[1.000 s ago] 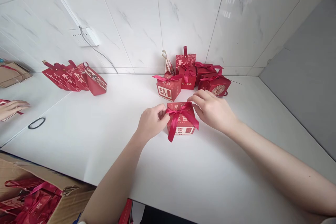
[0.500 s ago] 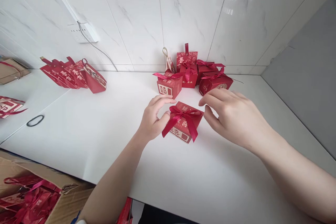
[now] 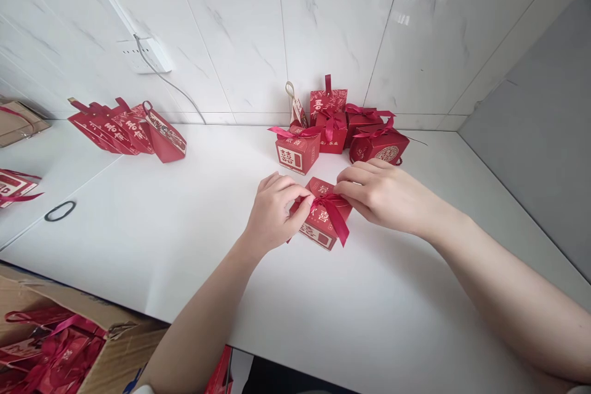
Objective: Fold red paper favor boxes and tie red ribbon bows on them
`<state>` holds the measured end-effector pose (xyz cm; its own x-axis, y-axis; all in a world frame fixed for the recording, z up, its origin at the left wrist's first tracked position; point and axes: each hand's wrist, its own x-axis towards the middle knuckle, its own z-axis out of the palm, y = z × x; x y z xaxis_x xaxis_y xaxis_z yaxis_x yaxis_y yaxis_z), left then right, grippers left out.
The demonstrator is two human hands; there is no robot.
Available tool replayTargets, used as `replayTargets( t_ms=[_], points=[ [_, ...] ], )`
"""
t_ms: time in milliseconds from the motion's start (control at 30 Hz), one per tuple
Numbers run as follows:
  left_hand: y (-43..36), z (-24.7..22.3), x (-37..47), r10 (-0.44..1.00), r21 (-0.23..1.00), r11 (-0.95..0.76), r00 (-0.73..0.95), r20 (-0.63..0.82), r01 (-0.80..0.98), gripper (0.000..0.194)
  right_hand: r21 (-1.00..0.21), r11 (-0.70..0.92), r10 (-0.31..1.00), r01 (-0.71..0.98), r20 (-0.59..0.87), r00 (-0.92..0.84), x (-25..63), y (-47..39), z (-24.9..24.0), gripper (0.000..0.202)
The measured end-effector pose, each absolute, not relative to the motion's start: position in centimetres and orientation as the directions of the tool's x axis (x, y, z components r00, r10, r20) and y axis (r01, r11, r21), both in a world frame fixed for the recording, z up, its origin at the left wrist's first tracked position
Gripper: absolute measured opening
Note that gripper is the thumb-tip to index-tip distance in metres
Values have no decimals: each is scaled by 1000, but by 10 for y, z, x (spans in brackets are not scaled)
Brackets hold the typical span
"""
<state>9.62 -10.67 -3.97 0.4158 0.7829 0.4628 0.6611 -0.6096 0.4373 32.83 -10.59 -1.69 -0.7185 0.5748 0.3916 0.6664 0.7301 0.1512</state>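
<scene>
In the middle of the white table stands a small red gift box with pale lettering, tied on top with a dark red ribbon bow. My left hand pinches the bow's left loop between thumb and forefinger. From the other side, my right hand has its fingertips closed on the bow's right loop. One ribbon tail hangs down the front of the box; the other is mostly hidden behind my left hand. Just behind it sits another bowed red box.
More red gift boxes cluster against the tiled wall. Several red bags lean in a row at the left, with a black ring nearer. A cardboard carton full of red packages is below the table's front edge. A cable hangs from a wall socket.
Both hands have moved inward to the bow, and their fingers have closed on its loops. The box has stayed nearly in place.
</scene>
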Motion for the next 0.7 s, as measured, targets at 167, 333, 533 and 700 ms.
replayTargets(
  t_ms=[167,333,533,700],
  points=[
    [-108,-36,96,793,498,-599,376,479,628,18,171,789,466,591,459,-756,317,-127,-6,26],
    [-103,-37,94,790,618,-609,449,416,498,23,361,736,400,573,451,-798,280,-149,-31,24],
    [-95,-42,90,914,809,-359,352,203,466,17,417,664,437,620,456,-775,261,-150,-61,23],
    [-93,-44,89,961,920,-135,276,30,369,13,434,696,390,572,440,-809,275,-140,-49,33]
  ],
)
